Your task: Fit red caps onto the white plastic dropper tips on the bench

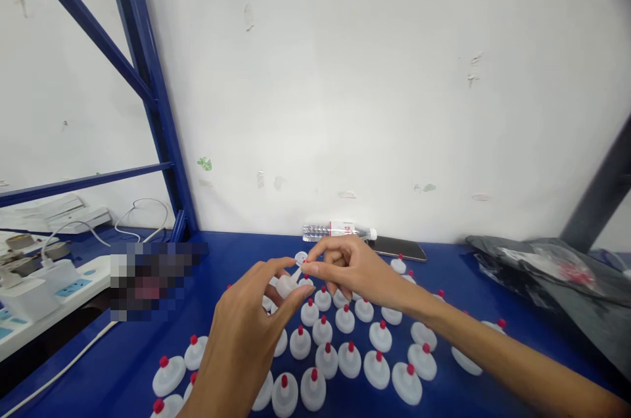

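Observation:
My left hand (241,319) grips a small white squeeze bottle (286,285) between thumb and fingers, its nozzle tilted up to the right. At the nozzle's tip, thumb and forefinger of my right hand (352,268) pinch a small red cap (304,263); whether it is seated on the tip I cannot tell. A round white piece (300,256) shows just behind the fingers. Below and around both hands, several similar white bottles with red caps (300,343) stand on the blue table (123,375). My forearms hide some of them.
Against the wall lie a clear water bottle (315,232) and a dark flat phone-like slab (401,248). Black plastic bags (537,293) cover the right side. On the left are a power strip (93,271) with plugs and cables, a blurred patch and a blue metal frame (155,96).

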Action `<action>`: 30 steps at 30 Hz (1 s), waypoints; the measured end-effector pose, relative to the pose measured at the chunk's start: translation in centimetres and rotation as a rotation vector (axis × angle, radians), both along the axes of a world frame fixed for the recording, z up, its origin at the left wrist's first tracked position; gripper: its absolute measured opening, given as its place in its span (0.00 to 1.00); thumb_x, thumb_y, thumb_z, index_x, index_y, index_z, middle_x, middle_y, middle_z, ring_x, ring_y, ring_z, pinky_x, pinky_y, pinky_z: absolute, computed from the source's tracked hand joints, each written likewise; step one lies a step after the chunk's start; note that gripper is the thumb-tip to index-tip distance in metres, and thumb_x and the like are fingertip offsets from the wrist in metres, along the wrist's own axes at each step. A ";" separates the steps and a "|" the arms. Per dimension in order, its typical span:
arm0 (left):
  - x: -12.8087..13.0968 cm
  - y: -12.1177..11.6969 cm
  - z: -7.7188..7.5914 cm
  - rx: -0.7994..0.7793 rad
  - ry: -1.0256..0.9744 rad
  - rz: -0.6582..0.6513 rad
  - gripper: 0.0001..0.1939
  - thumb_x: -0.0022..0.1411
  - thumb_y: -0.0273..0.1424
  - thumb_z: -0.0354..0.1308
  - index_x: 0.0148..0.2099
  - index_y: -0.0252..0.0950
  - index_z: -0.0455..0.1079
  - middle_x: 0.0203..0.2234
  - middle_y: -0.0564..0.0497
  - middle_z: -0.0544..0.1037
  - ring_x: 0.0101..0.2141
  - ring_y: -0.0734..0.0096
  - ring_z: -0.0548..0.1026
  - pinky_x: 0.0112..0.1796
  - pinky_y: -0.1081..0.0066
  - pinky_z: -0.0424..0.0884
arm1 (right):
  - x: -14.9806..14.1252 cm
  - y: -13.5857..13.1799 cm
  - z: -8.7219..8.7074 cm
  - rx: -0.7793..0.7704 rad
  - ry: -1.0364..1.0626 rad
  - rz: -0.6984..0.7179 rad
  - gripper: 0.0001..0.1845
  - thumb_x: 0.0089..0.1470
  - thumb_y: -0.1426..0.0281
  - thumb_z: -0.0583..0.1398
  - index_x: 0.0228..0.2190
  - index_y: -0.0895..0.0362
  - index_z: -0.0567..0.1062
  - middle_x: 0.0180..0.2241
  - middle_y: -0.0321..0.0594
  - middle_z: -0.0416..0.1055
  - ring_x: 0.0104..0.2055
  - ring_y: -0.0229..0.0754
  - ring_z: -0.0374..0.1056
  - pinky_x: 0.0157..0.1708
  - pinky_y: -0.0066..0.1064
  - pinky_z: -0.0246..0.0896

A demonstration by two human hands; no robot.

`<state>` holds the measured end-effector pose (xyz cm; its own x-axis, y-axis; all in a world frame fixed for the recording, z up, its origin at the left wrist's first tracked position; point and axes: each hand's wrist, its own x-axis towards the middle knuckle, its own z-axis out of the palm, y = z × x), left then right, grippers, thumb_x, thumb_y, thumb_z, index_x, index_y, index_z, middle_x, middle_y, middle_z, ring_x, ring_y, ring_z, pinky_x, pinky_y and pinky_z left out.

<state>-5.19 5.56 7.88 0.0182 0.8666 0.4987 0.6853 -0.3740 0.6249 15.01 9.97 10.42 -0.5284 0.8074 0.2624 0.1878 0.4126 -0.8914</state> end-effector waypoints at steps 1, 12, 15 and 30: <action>0.1 0.1 -0.1 0.010 0.002 -0.002 0.16 0.62 0.47 0.61 0.47 0.46 0.78 0.36 0.55 0.82 0.24 0.71 0.76 0.27 0.70 0.70 | 0.0 0.0 -0.1 0.001 0.010 -0.014 0.14 0.58 0.57 0.67 0.38 0.55 0.81 0.17 0.30 0.70 0.16 0.31 0.60 0.19 0.24 0.58; 0.5 0.6 -0.7 0.093 0.087 -0.083 0.20 0.67 0.45 0.60 0.58 0.47 0.75 0.36 0.55 0.79 0.22 0.76 0.73 0.25 0.73 0.71 | 0.2 0.3 -1.1 0.009 0.005 0.019 0.13 0.59 0.58 0.66 0.35 0.55 0.80 0.21 0.33 0.73 0.17 0.32 0.63 0.18 0.23 0.57; 0.4 0.8 -0.9 0.107 0.095 -0.149 0.19 0.68 0.43 0.59 0.57 0.45 0.76 0.38 0.53 0.79 0.24 0.77 0.73 0.24 0.75 0.70 | 0.2 0.2 -1.1 0.023 -0.038 0.045 0.13 0.60 0.58 0.65 0.34 0.55 0.79 0.22 0.33 0.73 0.18 0.32 0.64 0.19 0.24 0.57; 0.5 0.0 0.2 0.046 -0.040 0.112 0.19 0.70 0.47 0.51 0.47 0.42 0.77 0.40 0.51 0.80 0.29 0.69 0.75 0.32 0.68 0.71 | -1.3 2.4 -2.4 0.585 -0.779 -0.159 0.09 0.64 0.64 0.62 0.40 0.52 0.82 0.38 0.39 0.78 0.34 0.40 0.71 0.27 0.30 0.49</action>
<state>-4.72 5.52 8.05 -0.0985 0.8385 0.5360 0.6994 -0.3248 0.6367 13.74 12.40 8.05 -0.6197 0.7379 0.2675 0.7271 0.6680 -0.1583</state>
